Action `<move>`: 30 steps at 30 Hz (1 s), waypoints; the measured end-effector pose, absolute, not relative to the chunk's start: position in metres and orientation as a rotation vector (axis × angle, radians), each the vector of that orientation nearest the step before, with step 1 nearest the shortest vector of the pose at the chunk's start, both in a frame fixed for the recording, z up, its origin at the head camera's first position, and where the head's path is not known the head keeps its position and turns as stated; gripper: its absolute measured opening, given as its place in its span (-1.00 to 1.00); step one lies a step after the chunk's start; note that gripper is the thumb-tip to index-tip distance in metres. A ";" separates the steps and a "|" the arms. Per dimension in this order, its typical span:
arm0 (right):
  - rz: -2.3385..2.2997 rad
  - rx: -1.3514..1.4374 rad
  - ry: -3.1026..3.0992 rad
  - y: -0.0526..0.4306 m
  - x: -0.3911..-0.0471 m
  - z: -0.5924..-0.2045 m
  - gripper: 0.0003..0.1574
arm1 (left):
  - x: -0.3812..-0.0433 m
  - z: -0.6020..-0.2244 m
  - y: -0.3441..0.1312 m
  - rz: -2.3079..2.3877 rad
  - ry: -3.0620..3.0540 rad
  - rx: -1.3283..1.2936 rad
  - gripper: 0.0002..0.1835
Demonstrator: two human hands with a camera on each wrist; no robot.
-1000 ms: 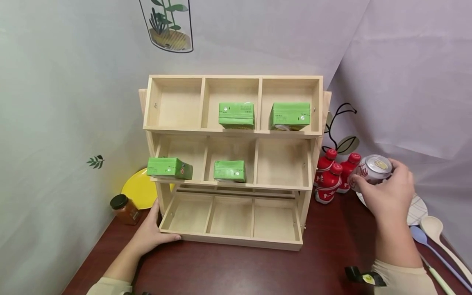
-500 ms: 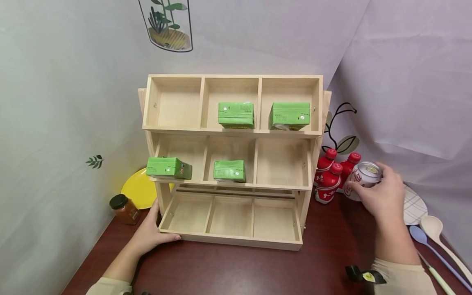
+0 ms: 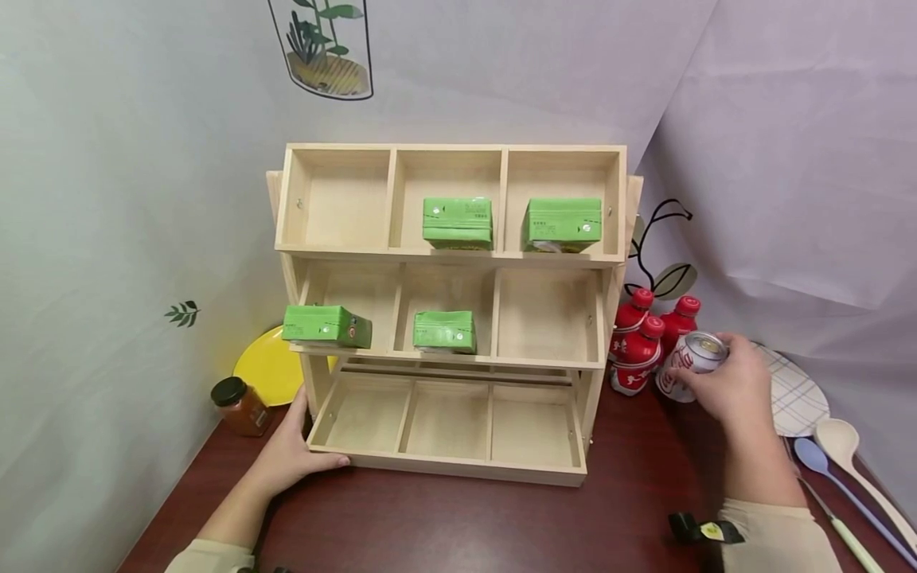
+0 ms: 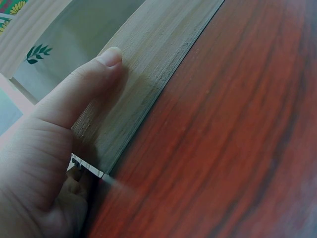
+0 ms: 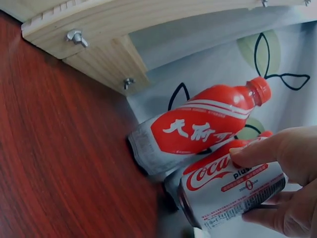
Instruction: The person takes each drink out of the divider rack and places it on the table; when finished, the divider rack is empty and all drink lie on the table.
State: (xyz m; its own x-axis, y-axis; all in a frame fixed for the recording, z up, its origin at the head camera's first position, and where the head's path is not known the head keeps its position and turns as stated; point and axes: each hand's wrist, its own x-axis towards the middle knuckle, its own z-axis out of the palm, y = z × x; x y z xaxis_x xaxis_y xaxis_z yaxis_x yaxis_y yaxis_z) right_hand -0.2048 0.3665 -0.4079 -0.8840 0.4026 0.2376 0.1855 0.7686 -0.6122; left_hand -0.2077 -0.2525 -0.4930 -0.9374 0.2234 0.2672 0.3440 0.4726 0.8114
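A silver soda can (image 3: 690,367) with red lettering is in my right hand (image 3: 738,383), thumb on one side and fingers on the other. It stands close beside the red bottles (image 3: 634,355); in the right wrist view the can (image 5: 233,186) overlaps one bottle. My left hand (image 3: 290,454) grips the lower left corner of the three-tier wooden rack (image 3: 466,468). In the left wrist view its thumb lies along the front board (image 4: 143,74), with the other fingers round the side. Green drink cartons (image 3: 458,223) sit in some compartments of the upper two tiers.
Left of the rack are a yellow plate (image 3: 272,370) and a dark-lidded jar (image 3: 242,407). A checked white plate (image 3: 795,398), a cream ladle (image 3: 838,439), a blue spoon (image 3: 812,456) and a green-handled utensil (image 3: 852,545) lie at right. Wing nuts (image 5: 77,37) stick out from the rack's side.
My right hand has brought the can left and down, from over the checked plate to beside the red bottles, uncovering more of the plate. The left hand stays on the rack.
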 end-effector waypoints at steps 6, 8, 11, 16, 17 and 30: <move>0.854 -0.434 -2.641 0.371 -0.207 -0.414 0.15 | -0.215 -0.508 -0.259 -1.465 -2.599 -0.484 0.52; 0.855 -0.411 -2.644 0.370 -0.207 -0.417 0.13 | -0.214 -0.507 -0.259 -1.471 -2.595 -0.486 0.53; 0.866 -0.379 -2.641 0.370 -0.208 -0.420 0.10 | -0.210 -0.501 -0.255 -1.474 -2.588 -0.498 0.52; 0.874 -0.364 -2.628 0.369 -0.209 -0.422 0.08 | -0.201 -0.480 -0.247 -1.476 -2.588 -0.514 0.49; 0.873 -0.367 -2.628 0.368 -0.210 -0.422 0.08 | -0.199 -0.476 -0.246 -1.473 -2.592 -0.514 0.49; 0.889 -0.352 -2.628 0.368 -0.213 -0.426 0.09 | -0.213 -0.504 -0.259 -1.440 -2.610 -0.487 0.52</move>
